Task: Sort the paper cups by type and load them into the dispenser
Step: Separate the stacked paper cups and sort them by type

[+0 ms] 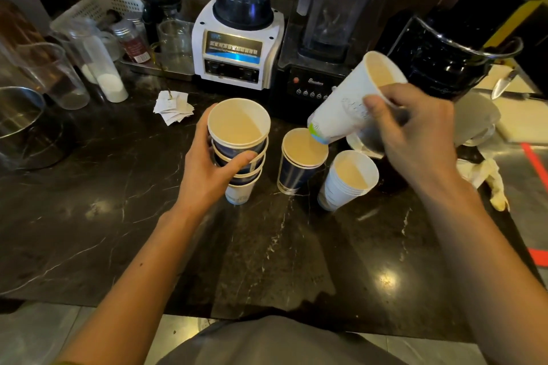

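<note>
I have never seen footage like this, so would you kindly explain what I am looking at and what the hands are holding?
This is one picture from a camera worn on a person's head, looking down at their own bare arms over a dark marble counter. The left hand grips a mixed stack of cups, mostly dark blue with a white one at the bottom. The right hand holds a tilted white cup above a standing blue stack. Beside that stands a white stack. Behind are two blenders and clear measuring jugs.
</note>
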### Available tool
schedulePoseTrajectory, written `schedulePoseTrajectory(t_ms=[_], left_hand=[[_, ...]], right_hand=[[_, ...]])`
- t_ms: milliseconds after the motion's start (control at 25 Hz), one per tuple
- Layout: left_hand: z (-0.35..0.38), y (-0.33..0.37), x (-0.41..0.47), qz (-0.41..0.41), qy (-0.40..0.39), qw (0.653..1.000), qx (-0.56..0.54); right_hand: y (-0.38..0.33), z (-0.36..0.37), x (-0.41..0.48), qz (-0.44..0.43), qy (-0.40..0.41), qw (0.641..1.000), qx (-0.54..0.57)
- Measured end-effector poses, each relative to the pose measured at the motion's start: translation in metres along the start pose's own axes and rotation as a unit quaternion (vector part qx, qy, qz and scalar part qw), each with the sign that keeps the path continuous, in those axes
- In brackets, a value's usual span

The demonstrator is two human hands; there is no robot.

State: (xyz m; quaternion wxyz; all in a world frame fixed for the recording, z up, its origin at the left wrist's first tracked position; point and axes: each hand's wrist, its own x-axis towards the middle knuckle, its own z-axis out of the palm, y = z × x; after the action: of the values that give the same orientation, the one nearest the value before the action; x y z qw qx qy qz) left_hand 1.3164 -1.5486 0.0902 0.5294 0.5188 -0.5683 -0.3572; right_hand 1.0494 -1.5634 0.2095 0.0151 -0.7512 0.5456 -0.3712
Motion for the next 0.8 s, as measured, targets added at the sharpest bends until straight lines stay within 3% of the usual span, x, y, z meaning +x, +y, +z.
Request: schedulePoseTrajectory(t_ms=[160,360,520,560,640,720,800], left_hand=[[0.004,-0.002,0.001,-0.003,-0.009,1.0,0.003],[0.004,-0.003,0.0,-0.007,-0.004,1.0,0.009],[0.003,-0.002,0.0,-0.003,-0.002,1.0,0.013],[0.001,-0.002,-0.001,-0.001,0.0,1.0,0.015],[0.005,-0.001,0.0,0.0,-0.006,1.0,0.014],[0.004,-0.001,0.0,-0.012,-0.003,1.0,0.011],[0.003,-0.003,0.0,-0.027,0.001,1.0,0.007]], right_hand=[[0.026,-0.023,-0.021,0.01,0.005,0.998,-0.063],[0.058,0.007,-0.051,-0.015,-0.153,0.978,-0.141],[0.073,0.042,-0.073,0.022,-0.329,0.929,-0.169],[0.072,0.047,-0.073,0.032,-0.327,0.931,-0.159],[0.061,0.044,-0.066,0.034,-0.244,0.963,-0.109],[0.03,0.047,-0.047,-0.042,-0.147,0.987,-0.038],[-0.007,0.055,-0.023,-0.124,-0.136,0.982,0.044]])
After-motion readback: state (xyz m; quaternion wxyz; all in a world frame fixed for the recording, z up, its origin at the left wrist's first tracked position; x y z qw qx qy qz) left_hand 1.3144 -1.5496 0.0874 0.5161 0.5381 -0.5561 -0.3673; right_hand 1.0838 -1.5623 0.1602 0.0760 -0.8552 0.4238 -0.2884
